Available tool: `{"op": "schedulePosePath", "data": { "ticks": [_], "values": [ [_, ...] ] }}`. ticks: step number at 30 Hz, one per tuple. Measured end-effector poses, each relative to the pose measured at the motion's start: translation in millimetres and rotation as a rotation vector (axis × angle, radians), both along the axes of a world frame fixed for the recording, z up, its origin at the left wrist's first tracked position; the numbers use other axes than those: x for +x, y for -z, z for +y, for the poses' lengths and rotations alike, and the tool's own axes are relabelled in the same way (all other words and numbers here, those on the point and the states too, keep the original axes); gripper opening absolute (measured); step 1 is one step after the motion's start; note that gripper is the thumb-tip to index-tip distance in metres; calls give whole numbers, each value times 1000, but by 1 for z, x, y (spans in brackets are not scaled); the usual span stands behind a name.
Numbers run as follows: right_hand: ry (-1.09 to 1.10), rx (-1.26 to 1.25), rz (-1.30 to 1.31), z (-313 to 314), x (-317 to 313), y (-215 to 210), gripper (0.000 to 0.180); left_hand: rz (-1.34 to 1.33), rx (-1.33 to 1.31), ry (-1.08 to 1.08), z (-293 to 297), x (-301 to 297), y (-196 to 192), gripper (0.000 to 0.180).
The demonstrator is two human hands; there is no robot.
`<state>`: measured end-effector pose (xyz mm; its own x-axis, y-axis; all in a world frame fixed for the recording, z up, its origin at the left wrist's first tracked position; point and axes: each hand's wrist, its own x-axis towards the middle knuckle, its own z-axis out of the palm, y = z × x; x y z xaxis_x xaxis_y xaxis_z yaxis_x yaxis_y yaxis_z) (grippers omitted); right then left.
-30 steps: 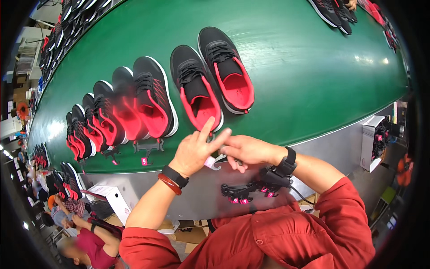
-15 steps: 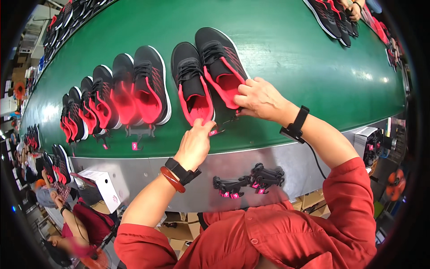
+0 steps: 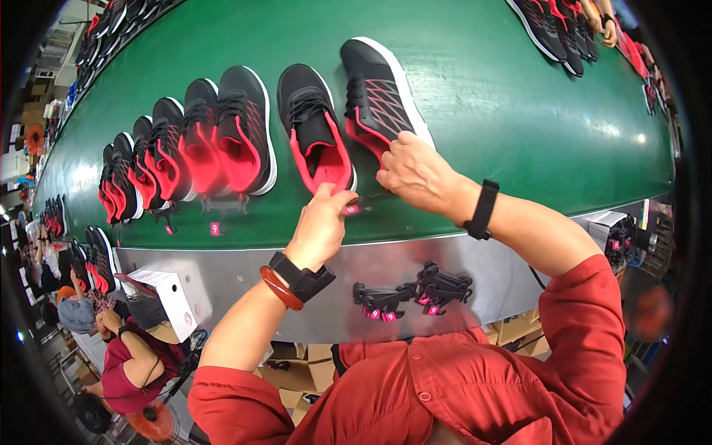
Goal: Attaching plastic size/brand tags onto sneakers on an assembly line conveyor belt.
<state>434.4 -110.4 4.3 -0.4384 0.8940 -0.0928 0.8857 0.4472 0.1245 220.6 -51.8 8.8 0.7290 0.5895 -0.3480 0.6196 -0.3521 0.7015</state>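
Observation:
My left hand [image 3: 320, 222] is closed at the heel of a black sneaker [image 3: 302, 95] with a pink lining, which lies sole down on the green surface. Part of a black plastic shoe hanger with a pink tag [image 3: 351, 210] shows by its fingertips; the rest is hidden. To the right, my right hand [image 3: 419, 174] grips the heel of the matching sneaker [image 3: 380, 96]. That shoe is tipped so its outer side and white sole edge show. Whether the right fingers also hold the hanger cannot be seen.
Several hung pairs of like sneakers [image 3: 245, 126] stand in a row on the green conveyor belt [image 3: 512, 141], left of my hands. Loose black hangers [image 3: 411, 291] lie on the metal ledge [image 3: 504, 274] before me. A white box [image 3: 169, 300] stands left; co-workers are at both sides.
My right hand has turned the right sneaker onto its side and shifted it slightly right, away from the left one. The left hand stays at its shoe's heel.

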Motion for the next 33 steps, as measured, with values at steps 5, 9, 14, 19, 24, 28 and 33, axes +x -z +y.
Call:
{"op": "schedulePosePath", "data": {
  "ticks": [5, 9, 14, 19, 24, 28, 33],
  "values": [
    [182, 82, 629, 5, 22, -3, 20, -253, 82, -21, 5, -18, -2, 41],
    [309, 76, 813, -20, 10, 31, 35, 125, 263, 222, 8, -13, 12, 61],
    [116, -276, 345, -104, -35, -6, 9, 34, 378, 34, 15, -15, -12, 69],
    [18, -253, 616, -171, -85, 27, 9, -194, 489, -50, 28, 13, -21, 55],
    [58, -324, 610, -184, -79, 43, 10, -312, 368, -46, 24, 69, -36, 51],
    [94, -269, 897, -181, -53, 35, 12, -215, 261, 156, 14, 109, -30, 53],
    [588, -544, 1407, -177, -11, 15, 20, 10, 429, 375, 7, 118, -7, 47]
  ]
}}
